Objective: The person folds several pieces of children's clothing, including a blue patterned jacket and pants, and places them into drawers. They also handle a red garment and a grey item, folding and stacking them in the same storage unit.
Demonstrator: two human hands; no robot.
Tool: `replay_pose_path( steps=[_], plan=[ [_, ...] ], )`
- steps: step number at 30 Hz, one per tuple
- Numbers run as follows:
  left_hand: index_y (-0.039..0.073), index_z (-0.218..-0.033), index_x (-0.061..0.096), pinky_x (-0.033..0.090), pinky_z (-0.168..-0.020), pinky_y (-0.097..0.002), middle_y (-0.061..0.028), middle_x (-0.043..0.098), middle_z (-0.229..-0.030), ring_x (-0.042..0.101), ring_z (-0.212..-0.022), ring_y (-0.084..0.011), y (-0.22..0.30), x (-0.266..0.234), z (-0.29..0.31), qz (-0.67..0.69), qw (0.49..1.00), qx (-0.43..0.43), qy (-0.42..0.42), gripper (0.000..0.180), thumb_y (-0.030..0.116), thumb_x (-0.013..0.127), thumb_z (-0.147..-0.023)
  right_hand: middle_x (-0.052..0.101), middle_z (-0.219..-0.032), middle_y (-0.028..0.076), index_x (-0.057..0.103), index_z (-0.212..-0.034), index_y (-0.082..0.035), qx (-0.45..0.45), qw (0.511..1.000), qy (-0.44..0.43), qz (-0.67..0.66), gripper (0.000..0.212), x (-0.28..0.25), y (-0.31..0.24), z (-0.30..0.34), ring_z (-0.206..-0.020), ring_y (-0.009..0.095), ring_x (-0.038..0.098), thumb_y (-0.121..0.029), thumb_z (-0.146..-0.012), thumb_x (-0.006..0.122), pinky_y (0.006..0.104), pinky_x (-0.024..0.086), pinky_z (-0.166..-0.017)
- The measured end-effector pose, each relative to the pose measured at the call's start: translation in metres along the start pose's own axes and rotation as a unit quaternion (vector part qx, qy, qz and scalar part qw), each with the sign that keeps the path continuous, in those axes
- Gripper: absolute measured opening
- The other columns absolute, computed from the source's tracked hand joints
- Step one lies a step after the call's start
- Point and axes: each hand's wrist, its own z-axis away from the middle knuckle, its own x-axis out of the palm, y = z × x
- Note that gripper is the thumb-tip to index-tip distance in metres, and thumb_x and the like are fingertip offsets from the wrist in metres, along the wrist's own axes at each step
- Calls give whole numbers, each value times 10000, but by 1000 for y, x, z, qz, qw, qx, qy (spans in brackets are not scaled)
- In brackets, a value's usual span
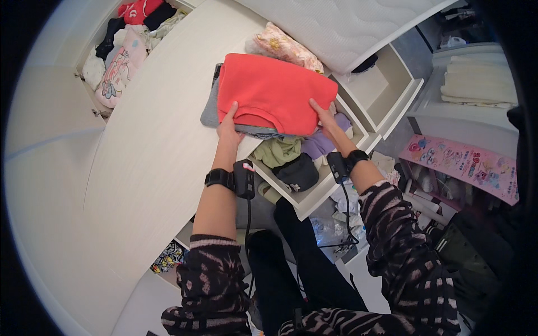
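Both hands grip a stack of folded clothes at its near edge. On top lies a folded red sweatshirt (pixel 274 89), its neckline toward me. Grey clothing (pixel 210 109) shows under it on the left. My left hand (pixel 228 126) is closed on the stack's left side, thumb on the red cloth and fingers tucked beneath. My right hand (pixel 323 117) holds the right side the same way. Below the stack is a pulled-out white drawer (pixel 305 207) with a green garment (pixel 278 151), a black one (pixel 300 172) and a purple one (pixel 319 144).
Behind the stack lies a floral cloth bundle (pixel 286 46) beside a white mattress (pixel 347 28). Another drawer (pixel 381 92) stands open at right. Clothes fill an open cabinet (pixel 120 64) at far left. A pink printed panel (pixel 459 165) and a dark bag (pixel 476 246) are at right.
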Motion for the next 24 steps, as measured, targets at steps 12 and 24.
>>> replay_pose_path(
  steps=[12,24],
  plan=[
    [-37,-996,533,492,-622,-389,-138,577,-931,589,-756,-256,16,-87,42,65,990,95,84,465,48,757,-598,646,-1008,161,599,-1022,55,-38,991,-7,129,524,46,64,60,-901,234,627,-346,-710,726,333,478,-765],
    [-19,-987,546,486,-661,-390,-122,572,-956,577,-806,-249,6,-368,83,195,960,131,154,456,81,748,-590,634,-1015,157,565,-1089,12,-87,911,-254,315,478,195,117,222,-934,278,605,-315,-758,675,344,460,-799]
  ],
)
